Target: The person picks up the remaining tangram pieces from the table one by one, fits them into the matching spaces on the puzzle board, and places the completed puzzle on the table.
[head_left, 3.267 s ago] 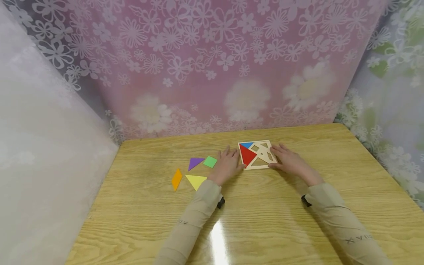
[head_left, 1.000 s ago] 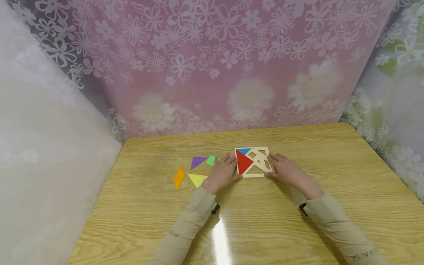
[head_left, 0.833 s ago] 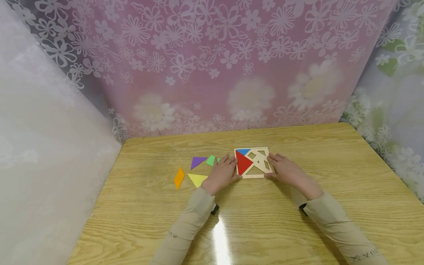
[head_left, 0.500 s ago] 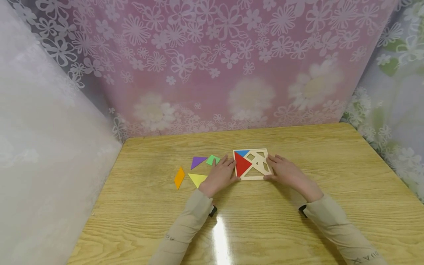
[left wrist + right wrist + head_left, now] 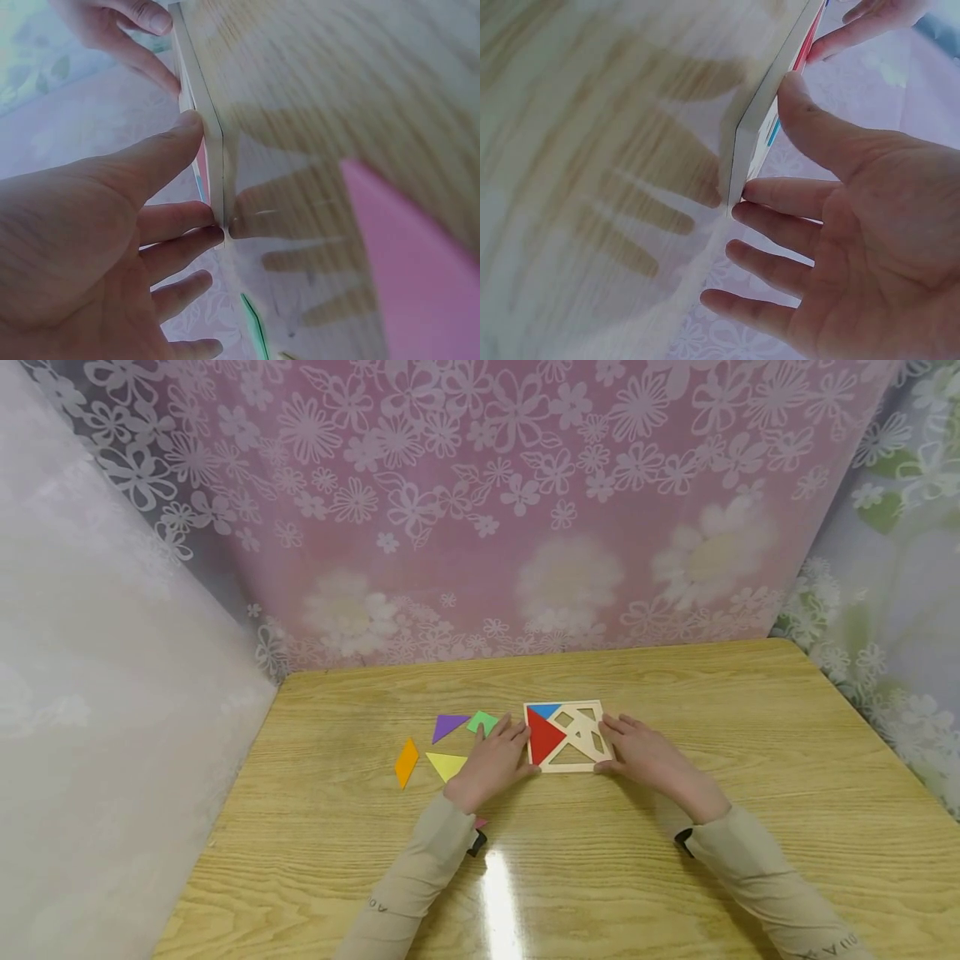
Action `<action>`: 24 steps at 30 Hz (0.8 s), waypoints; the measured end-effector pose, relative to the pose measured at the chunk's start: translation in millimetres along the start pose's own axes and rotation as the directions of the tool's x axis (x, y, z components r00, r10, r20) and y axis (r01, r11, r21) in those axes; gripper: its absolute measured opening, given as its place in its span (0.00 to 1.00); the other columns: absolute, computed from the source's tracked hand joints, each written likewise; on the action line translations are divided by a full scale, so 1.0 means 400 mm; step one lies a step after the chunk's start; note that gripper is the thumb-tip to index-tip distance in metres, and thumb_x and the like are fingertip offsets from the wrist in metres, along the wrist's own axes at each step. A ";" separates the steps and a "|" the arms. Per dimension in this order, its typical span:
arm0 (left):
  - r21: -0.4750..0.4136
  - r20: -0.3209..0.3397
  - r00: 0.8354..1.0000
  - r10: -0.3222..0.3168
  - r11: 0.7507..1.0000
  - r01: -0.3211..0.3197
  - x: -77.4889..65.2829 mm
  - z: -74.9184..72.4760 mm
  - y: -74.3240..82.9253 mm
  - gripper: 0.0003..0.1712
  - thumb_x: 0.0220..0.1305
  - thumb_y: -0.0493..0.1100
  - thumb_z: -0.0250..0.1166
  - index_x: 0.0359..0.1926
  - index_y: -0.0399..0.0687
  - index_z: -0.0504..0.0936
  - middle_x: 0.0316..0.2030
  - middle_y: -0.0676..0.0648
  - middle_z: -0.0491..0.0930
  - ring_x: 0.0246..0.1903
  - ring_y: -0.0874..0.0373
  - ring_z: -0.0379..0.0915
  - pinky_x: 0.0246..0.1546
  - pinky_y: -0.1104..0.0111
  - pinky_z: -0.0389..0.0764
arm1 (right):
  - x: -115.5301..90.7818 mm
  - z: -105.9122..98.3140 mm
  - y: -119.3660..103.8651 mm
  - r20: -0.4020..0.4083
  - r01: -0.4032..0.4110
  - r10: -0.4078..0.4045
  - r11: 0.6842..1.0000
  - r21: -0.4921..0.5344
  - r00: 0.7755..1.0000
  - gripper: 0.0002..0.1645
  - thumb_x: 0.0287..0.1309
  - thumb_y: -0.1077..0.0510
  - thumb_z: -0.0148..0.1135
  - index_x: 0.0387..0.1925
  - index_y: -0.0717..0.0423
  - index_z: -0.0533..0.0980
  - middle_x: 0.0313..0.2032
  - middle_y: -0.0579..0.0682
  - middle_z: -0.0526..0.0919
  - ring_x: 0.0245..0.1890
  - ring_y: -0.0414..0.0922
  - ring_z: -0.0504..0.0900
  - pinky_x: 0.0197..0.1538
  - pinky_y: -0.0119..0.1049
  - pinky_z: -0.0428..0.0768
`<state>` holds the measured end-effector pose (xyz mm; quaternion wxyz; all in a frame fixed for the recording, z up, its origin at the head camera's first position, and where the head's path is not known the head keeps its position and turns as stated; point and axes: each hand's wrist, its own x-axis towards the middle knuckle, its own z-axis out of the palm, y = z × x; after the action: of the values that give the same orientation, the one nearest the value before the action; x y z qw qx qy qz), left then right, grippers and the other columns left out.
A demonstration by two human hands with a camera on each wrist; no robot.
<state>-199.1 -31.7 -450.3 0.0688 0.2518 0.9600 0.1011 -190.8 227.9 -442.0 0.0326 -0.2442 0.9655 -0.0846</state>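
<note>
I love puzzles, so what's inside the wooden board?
A red triangle and a blue triangle lie in the board; its other holes hold no piece. What's under those triangles is covered.

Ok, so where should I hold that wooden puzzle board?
Probably by its left and right outer edges, coming in low from both sides at once. The puzzle board is thin and flat with straight sides, and the red piece and blue piece sit in it, so keep it level.
</note>
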 end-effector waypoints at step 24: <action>0.024 -0.038 0.999 0.020 1.000 -0.019 -0.051 0.009 -0.017 0.41 0.68 0.61 0.64 0.73 0.42 0.68 0.73 0.45 0.65 0.77 0.45 0.49 0.71 0.38 0.54 | -0.016 0.017 -0.034 -0.024 0.047 -0.048 0.997 -0.053 0.999 0.40 0.63 0.47 0.67 0.65 0.73 0.71 0.66 0.70 0.72 0.66 0.69 0.69 0.64 0.61 0.72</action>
<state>-183.9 -47.0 -453.7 0.0467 0.2601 0.9597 0.0952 -178.3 218.2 -446.0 0.0120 -0.2667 0.9617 -0.0629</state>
